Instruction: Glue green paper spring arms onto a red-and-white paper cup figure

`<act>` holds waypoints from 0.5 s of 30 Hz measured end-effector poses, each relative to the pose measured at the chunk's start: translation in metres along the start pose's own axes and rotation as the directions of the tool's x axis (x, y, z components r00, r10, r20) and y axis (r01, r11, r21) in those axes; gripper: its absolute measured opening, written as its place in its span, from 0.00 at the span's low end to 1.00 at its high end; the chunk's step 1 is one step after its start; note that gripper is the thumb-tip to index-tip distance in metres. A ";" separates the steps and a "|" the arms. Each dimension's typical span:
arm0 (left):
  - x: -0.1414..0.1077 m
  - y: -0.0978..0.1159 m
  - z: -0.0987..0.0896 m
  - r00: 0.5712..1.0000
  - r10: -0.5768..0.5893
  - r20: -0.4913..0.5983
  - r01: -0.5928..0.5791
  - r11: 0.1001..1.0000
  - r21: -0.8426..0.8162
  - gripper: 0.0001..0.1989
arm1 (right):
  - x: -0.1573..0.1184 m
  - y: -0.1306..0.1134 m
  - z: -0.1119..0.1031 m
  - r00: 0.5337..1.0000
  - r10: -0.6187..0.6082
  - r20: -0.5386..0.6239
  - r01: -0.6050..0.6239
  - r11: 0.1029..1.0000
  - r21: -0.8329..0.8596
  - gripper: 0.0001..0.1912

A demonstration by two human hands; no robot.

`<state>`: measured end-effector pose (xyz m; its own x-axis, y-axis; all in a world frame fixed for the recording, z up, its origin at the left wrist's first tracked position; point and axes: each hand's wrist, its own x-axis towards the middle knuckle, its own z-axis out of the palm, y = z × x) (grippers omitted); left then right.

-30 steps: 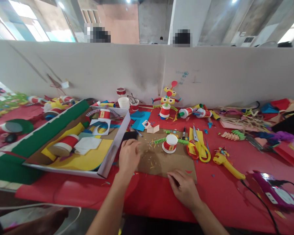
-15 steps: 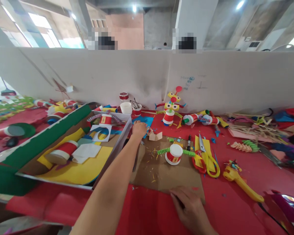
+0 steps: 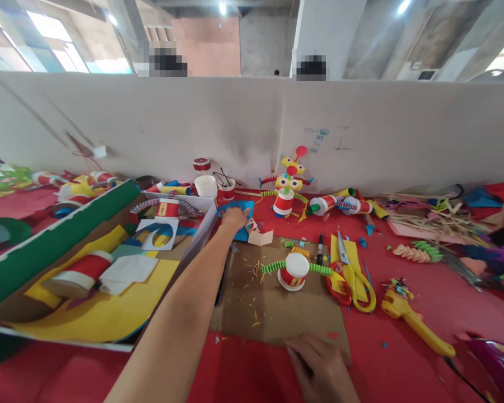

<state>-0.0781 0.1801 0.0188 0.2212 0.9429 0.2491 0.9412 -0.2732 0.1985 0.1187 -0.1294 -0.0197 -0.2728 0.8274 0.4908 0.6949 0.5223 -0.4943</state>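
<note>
My left hand (image 3: 234, 219) reaches forward onto a sheet of blue paper (image 3: 246, 232), its fingers closed at the sheet and partly hidden behind the hand. Beside it lie cream paper scraps (image 3: 261, 238). My right hand (image 3: 317, 358) rests at the near edge of a brown cardboard mat (image 3: 239, 313), fingers curled in; whatever they hold, if anything, is hidden. On the mat stands a red and white paper-cup body (image 3: 294, 274) with folded green paper arms (image 3: 275, 267). Scissors with yellow handles (image 3: 357, 282) and a red-handled pair (image 3: 336, 291) lie to its right.
On the left is a box (image 3: 63, 342) holding cups and coloured paper. A finished cup figure (image 3: 284, 201) stands at the back before a white partition (image 3: 172, 129). To the right lie a yellow glue gun (image 3: 420, 324), thin sticks (image 3: 432, 212) and a purple device (image 3: 495, 358).
My left hand has moved a little farther over the blue paper, which sits slightly nearer and more to the left. The view has shifted slightly; my right hand stays at the mat's edge.
</note>
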 end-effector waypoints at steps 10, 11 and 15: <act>-0.032 0.017 -0.074 0.854 -0.329 -0.402 0.181 0.914 -0.364 0.18 | -0.003 -0.001 -0.002 1.000 0.000 0.007 0.000 1.000 0.023 0.12; -0.046 0.024 -0.082 0.797 -0.403 -0.449 0.094 0.818 -0.567 0.16 | -0.003 0.000 -0.003 1.000 -0.006 -0.004 0.006 0.999 0.036 0.11; -0.126 0.061 -0.099 0.789 -0.535 -0.302 -0.218 0.215 -0.952 0.15 | -0.003 -0.004 -0.013 0.992 0.077 -0.099 -0.059 0.983 0.175 0.10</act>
<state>-0.0735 0.0260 0.0937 -0.4060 0.8326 0.3767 -0.0887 -0.4462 0.8905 0.1252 -0.1369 -0.0101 -0.1512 0.8406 0.5201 0.5826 0.5008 -0.6401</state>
